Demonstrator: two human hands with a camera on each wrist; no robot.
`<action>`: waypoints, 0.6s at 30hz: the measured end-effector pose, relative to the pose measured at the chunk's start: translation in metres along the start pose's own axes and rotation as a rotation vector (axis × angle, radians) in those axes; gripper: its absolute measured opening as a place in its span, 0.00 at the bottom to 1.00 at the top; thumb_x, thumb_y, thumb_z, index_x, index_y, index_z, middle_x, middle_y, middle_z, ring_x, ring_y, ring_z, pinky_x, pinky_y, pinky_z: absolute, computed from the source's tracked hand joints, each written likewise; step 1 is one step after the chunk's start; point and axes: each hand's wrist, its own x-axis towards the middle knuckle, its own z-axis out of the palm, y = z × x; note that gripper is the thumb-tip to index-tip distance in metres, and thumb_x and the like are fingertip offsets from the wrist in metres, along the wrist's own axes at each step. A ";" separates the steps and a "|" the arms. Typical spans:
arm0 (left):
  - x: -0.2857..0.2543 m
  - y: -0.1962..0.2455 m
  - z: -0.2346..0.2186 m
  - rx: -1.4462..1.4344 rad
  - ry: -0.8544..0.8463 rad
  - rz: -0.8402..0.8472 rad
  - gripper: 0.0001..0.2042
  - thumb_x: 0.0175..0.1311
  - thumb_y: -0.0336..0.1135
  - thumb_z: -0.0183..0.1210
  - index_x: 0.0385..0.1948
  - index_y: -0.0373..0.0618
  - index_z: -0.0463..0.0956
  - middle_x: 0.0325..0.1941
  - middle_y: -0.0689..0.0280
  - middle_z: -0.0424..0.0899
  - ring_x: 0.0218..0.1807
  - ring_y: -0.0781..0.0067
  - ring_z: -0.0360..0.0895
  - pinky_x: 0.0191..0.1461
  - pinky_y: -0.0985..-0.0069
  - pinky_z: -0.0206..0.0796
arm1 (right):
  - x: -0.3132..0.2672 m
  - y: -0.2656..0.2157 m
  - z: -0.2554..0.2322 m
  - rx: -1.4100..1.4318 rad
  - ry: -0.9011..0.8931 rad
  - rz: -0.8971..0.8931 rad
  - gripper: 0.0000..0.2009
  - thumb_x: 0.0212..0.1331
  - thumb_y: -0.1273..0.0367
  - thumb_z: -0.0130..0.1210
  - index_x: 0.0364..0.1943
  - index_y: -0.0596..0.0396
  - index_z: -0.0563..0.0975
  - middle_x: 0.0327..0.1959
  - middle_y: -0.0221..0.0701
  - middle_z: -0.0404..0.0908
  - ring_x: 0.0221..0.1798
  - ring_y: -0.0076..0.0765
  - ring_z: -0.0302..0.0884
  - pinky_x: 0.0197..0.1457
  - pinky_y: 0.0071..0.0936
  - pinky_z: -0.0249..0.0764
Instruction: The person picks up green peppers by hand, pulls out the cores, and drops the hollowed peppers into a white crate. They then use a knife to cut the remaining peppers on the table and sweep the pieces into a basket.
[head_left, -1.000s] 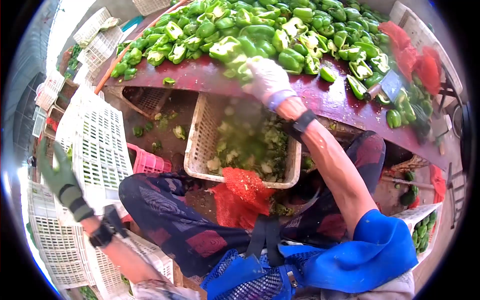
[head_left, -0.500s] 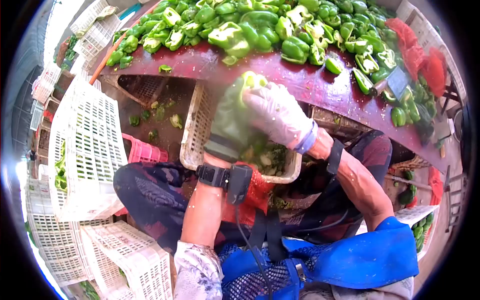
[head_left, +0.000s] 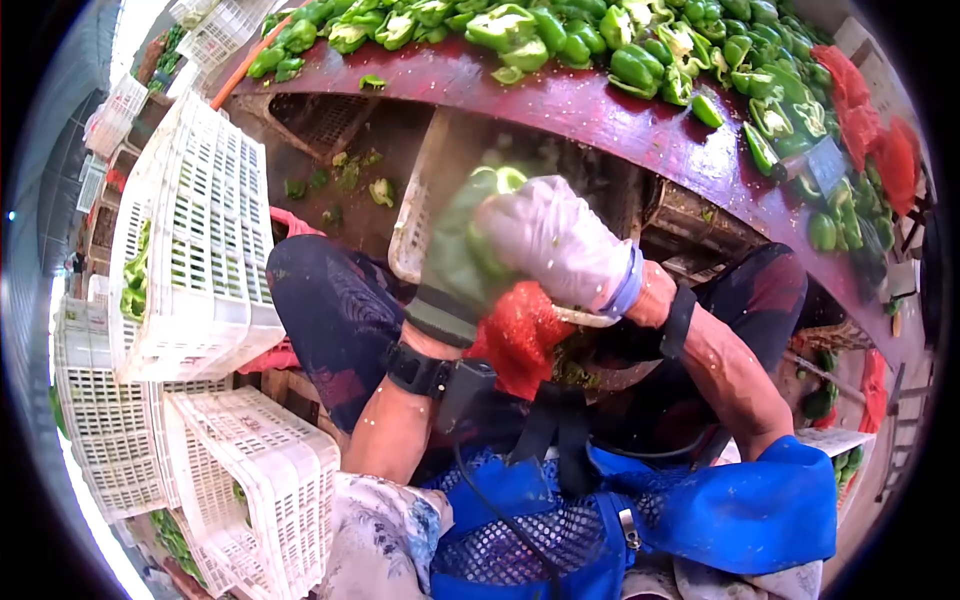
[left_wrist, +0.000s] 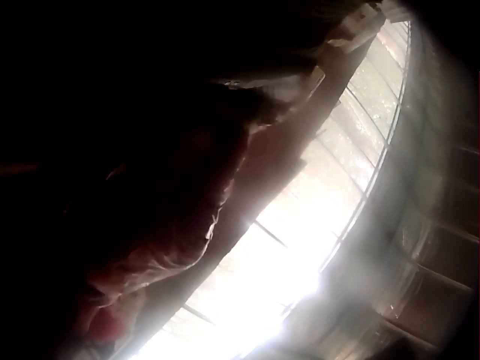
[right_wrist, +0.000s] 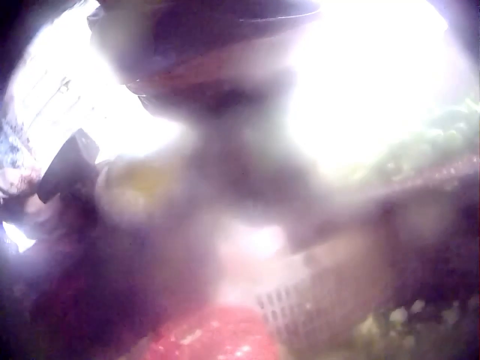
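A red table [head_left: 440,82] overhangs brown floor [head_left: 362,228] — brightly lit.

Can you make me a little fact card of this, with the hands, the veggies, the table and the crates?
Right hand: right hand, pale glove, holding a green bell pepper
Left hand: left hand, green-grey glove, close beside it; fingers too blurred to tell
Table: red tabletop with a pile of green peppers, many cut open
Tool: cleaver, on the table's right side
Crates: white plastic crates stacked at left
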 end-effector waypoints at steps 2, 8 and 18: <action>0.006 -0.003 -0.024 0.021 0.061 0.104 0.10 0.65 0.38 0.55 0.40 0.43 0.76 0.39 0.64 0.83 0.40 0.68 0.81 0.47 0.68 0.78 | -0.001 -0.003 0.004 0.122 0.084 0.093 0.13 0.50 0.69 0.59 0.42 0.52 0.77 0.32 0.35 0.79 0.39 0.47 0.75 0.42 0.40 0.69; 0.016 -0.007 -0.036 0.098 0.071 0.250 0.08 0.67 0.38 0.50 0.31 0.45 0.72 0.35 0.65 0.78 0.39 0.71 0.78 0.47 0.71 0.75 | -0.009 -0.006 0.038 0.375 0.319 0.386 0.12 0.51 0.74 0.61 0.42 0.50 0.82 0.33 0.39 0.78 0.37 0.48 0.74 0.46 0.40 0.72; 0.029 -0.004 -0.075 0.290 0.228 0.379 0.15 0.64 0.40 0.59 0.47 0.45 0.74 0.43 0.63 0.81 0.42 0.70 0.81 0.43 0.72 0.78 | 0.010 0.011 0.028 1.331 0.591 1.025 0.10 0.66 0.67 0.55 0.47 0.54 0.82 0.42 0.31 0.84 0.41 0.25 0.80 0.44 0.26 0.76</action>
